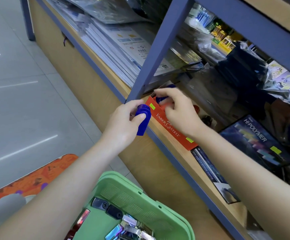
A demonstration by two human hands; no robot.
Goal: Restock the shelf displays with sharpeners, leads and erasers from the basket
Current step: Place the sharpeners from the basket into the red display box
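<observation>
My left hand (pixel 123 123) grips a small stack of blue sharpeners (pixel 143 119) just in front of the shelf edge. My right hand (pixel 177 108) reaches into the red Faber-Castell display box (pixel 168 123) on the shelf and pinches another blue sharpeners piece (pixel 161 98) at the box's far end. The green basket (pixel 132 189) sits below my arms; two black sharpeners (pixel 106 207) and several shiny lead or eraser packs (pixel 132 229) lie in it.
A blue metal shelf post (pixel 158 49) rises just left of the red box. A black Hi-Polymer display box (pixel 257 141) stands to the right, stacked paper packs (pixel 116 47) to the left. An orange stool (pixel 29 177) sits on the tiled floor.
</observation>
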